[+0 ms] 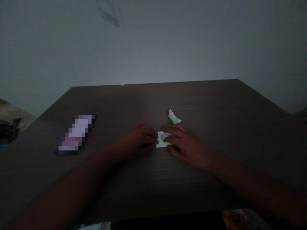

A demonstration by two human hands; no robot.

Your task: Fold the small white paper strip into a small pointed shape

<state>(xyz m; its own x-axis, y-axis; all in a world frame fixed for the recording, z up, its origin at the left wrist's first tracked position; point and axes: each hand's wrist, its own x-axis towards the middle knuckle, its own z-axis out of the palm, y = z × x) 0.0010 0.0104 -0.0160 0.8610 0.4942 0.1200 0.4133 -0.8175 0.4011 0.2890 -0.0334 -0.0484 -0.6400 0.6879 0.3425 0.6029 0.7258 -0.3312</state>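
A small white piece of folded paper (163,139) lies on the dark wooden table (216,105) between my two hands. My left hand (138,141) pinches its left edge with curled fingers. My right hand (185,143) presses on its right side, fingers bent over the paper. Part of the paper is hidden under the fingers. A second small folded white paper (174,117) sits on the table just beyond my right hand, apart from it.
A flat rectangular object, blurred out (75,134), lies on the table at the left. A pale wall rises behind the table's far edge. Cluttered items (9,126) show at the far left, and colourful things (240,218) at the near edge.
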